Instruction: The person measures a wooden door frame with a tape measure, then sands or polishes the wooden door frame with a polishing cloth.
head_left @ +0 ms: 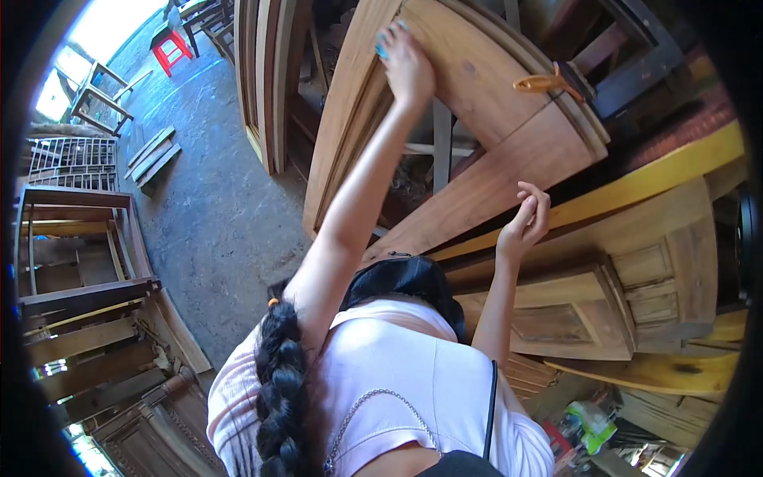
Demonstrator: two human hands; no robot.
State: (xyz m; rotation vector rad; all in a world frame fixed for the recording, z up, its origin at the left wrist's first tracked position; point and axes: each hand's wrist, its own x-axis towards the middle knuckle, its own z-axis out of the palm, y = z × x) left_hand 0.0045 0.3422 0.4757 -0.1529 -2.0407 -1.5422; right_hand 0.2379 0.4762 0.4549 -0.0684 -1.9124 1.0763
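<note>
My left hand point(409, 70) reaches far forward and lies palm down on a wooden door frame point(469, 71), its fingers stretched over the wood near the far rail. Turquoise shows at the fingertips, like nail colour. The frame stands before me with wide smooth boards, grooved edges and an opening in the middle. My right hand point(524, 221) hangs in the air just beyond the frame's near corner, fingers loosely bent and apart, with nothing in them. On the frame's right edge rests an orange-brown curved piece point(547, 82).
Wooden panels point(572, 314) and a yellowish plank point(683, 163) are stacked at right. More frames point(266, 79) stand upright behind the door frame. Across the concrete floor point(214, 215) are short boards point(151, 157), a red stool point(169, 49) and wooden furniture frames point(75, 238).
</note>
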